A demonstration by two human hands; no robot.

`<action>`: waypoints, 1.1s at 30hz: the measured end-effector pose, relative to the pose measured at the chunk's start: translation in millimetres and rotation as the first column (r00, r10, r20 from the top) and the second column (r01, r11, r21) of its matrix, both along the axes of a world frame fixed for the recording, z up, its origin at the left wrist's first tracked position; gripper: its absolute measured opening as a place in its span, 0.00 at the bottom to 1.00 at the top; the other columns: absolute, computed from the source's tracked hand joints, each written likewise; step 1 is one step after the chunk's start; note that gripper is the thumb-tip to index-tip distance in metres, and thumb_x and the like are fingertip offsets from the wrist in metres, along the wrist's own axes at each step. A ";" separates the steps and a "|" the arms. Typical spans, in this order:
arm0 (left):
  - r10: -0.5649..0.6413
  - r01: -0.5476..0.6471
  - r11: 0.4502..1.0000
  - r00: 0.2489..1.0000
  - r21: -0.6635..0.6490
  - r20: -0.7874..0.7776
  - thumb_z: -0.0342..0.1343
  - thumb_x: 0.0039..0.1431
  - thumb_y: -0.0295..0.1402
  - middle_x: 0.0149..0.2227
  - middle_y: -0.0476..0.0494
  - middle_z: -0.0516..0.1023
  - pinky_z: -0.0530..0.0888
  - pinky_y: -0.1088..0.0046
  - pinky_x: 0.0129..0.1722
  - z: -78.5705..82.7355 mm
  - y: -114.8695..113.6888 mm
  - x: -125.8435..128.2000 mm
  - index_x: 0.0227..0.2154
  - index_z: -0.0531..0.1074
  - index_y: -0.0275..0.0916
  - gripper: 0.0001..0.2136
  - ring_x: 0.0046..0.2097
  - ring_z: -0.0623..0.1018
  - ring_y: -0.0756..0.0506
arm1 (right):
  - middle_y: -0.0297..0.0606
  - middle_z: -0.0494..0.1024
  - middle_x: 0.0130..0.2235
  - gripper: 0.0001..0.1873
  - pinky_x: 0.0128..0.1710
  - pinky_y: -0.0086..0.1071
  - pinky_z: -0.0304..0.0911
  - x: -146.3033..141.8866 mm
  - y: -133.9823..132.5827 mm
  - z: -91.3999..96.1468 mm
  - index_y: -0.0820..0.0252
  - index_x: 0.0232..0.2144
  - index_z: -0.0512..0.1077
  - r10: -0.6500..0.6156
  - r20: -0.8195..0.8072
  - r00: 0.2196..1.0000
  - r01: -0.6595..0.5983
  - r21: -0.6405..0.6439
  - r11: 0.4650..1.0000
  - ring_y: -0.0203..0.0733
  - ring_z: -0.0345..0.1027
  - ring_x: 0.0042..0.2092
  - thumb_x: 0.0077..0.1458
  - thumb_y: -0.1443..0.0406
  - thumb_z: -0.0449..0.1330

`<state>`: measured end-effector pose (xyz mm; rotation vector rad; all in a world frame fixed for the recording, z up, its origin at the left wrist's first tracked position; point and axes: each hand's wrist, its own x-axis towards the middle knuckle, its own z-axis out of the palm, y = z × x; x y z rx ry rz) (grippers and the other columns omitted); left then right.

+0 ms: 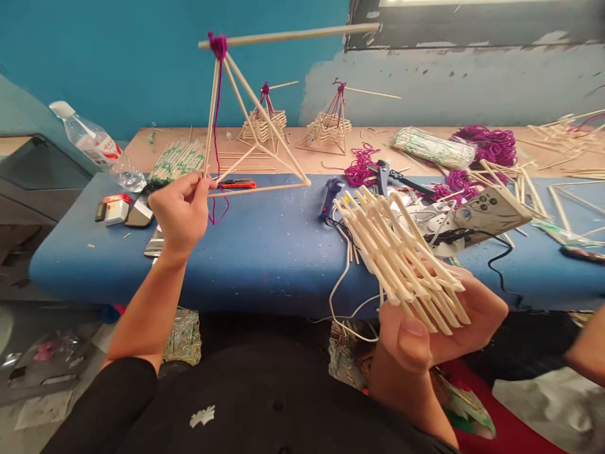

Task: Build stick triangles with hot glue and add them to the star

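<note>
My left hand (182, 211) is closed on a lower corner of a pyramid-shaped frame of thin wooden sticks (265, 107), raised above the table. Purple yarn (218, 47) binds the frame's top, where one long stick juts out to the right, and a loose strand hangs down beside my fingers. My right hand (439, 334) grips a stacked lattice of wooden sticks (401, 258), tilted, with the thumb at its near edge. The fingers behind the lattice are partly hidden. Frame and lattice are apart from each other.
Two finished-looking stick models (328, 123) with purple tops stand at the back. On the blue mat (265, 252) lie an orange cutter (239, 183), a power strip (491, 217) with cables and purple yarn bundles (486, 144). A plastic bottle (99, 145) leans left. Another person's arm (588, 347) shows at right.
</note>
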<state>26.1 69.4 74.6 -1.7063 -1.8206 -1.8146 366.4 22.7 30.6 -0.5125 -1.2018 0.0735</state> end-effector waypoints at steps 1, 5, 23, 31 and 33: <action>-0.027 0.027 1.000 0.999 -0.005 -0.032 0.61 0.69 0.34 0.31 0.50 0.87 0.81 0.70 0.39 15.5 13.5 -0.1 0.34 0.85 0.44 0.09 0.36 0.86 0.46 | 0.41 0.81 0.40 0.27 0.46 0.52 0.70 1.1 1.0 1.4 0.55 0.54 0.82 0.011 -0.021 1.000 -0.011 0.001 1.000 0.54 0.77 0.42 0.51 0.57 0.69; -0.184 0.186 0.982 0.981 0.025 -0.055 0.61 0.70 0.31 0.30 0.51 0.85 0.83 0.68 0.41 70.7 81.9 5.4 0.33 0.83 0.43 0.09 0.35 0.84 0.48 | 0.42 0.81 0.41 0.28 0.49 0.54 0.73 12.5 4.9 1.0 0.57 0.55 0.80 0.055 0.034 0.998 -0.054 -0.044 0.998 0.55 0.78 0.45 0.52 0.57 0.68; -0.361 0.321 0.794 0.932 -0.515 0.024 0.61 0.64 0.33 0.28 0.44 0.83 0.77 0.65 0.49 -62.5 190.1 102.7 0.22 0.77 0.41 0.13 0.40 0.84 0.41 | 0.46 0.80 0.44 0.27 0.53 0.63 0.79 19.7 -4.7 -7.3 0.58 0.59 0.76 0.085 0.235 0.968 -0.025 -0.245 0.969 0.58 0.79 0.48 0.58 0.58 0.64; -0.342 0.372 0.766 0.926 -0.524 0.157 0.64 0.61 0.31 0.55 0.36 0.88 0.80 0.61 0.62 -34.0 136.9 44.0 0.51 0.85 0.37 0.16 0.57 0.86 0.39 | 0.42 0.83 0.44 0.31 0.63 0.65 0.76 -8.1 18.2 1.2 0.53 0.61 0.73 0.097 0.669 0.737 -0.006 -0.138 0.990 0.55 0.81 0.53 0.54 0.63 0.66; -0.334 0.391 0.747 0.920 -0.537 0.206 0.66 0.63 0.40 0.48 0.37 0.90 0.84 0.61 0.55 -24.9 100.1 22.2 0.46 0.86 0.37 0.14 0.50 0.88 0.38 | 0.40 0.84 0.44 0.30 0.68 0.65 0.71 -17.7 25.4 -4.0 0.51 0.59 0.74 0.068 0.739 0.670 0.012 -0.103 0.995 0.54 0.81 0.54 0.53 0.64 0.68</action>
